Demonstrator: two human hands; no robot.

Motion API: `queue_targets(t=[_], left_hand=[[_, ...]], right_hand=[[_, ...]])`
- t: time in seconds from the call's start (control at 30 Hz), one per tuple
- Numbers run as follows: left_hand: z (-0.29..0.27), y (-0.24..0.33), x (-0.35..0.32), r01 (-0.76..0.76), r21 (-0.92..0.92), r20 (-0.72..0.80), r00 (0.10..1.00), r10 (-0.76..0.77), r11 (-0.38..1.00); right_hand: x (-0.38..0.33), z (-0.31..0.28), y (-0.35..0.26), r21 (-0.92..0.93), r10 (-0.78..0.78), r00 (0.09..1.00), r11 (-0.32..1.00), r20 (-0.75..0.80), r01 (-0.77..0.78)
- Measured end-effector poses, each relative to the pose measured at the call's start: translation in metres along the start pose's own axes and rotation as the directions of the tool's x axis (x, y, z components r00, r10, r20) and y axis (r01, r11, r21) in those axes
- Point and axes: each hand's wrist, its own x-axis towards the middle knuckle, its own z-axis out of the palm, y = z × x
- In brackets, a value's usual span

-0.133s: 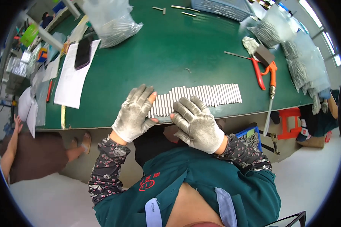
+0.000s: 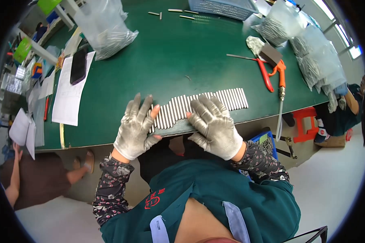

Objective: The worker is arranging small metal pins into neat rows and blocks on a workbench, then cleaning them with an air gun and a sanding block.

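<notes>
A row of short, slim metal rods (image 2: 178, 108) lies side by side near the front edge of the green table (image 2: 150, 69). At the row's left end rests my left hand (image 2: 134, 128), in a stained white glove with its fingers stretched out. Its bare index fingertip is against the first rods. My right hand (image 2: 217, 126), gloved alike, lies palm down over the middle and right part of the row, fingers extended. Some rods are hidden beneath it. Neither hand is closed around anything.
A plastic bag of rods (image 2: 113, 40) and a phone (image 2: 78, 67) on paper sit left. Farther back are loose rods (image 2: 186, 17) and a blue basket (image 2: 227, 10). Red-handled pliers (image 2: 265, 75), an orange air gun (image 2: 281, 77) and more bags (image 2: 312, 56) are right. People sit on both sides.
The whole view has shifted, moving the table's things leftward in the picture. Along the row, my right hand has slid to the right. My left hand stays at the left end, its fingers straighter.
</notes>
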Motion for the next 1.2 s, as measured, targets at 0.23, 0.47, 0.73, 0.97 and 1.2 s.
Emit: queue_targets(t=[0.23, 0.47, 0.73, 0.97, 1.2], left_hand=[[0.002, 0.007, 0.003, -0.043, 0.206, 0.176, 0.984, 0.006, 0.978], [0.007, 0.027, 0.03, -0.072, 0.198, 0.231, 0.973, 0.025, 0.978], [0.014, 0.035, 0.046, -0.077, 0.109, 0.17, 0.984, 0.058, 0.991], [0.007, -0.003, 0.009, 0.188, 0.056, -0.026, 0.982, -0.187, 0.981], [0.017, 0.008, 0.012, 0.181, -0.076, -0.071, 0.98, -0.186, 0.981]], right_hand=[[-0.034, -0.002, 0.04, -0.228, 0.284, 0.959, 0.933, -0.011, -0.279], [-0.059, -0.016, 0.067, -0.239, 0.371, 0.927, 0.897, -0.05, -0.372], [-0.064, -0.017, 0.077, -0.192, 0.386, 0.92, 0.9, -0.07, -0.392], [-0.061, -0.021, 0.075, -0.193, 0.38, 0.923, 0.903, -0.059, -0.384], [-0.023, -0.056, 0.069, -0.194, 0.231, 0.973, 0.954, -0.018, -0.23]])
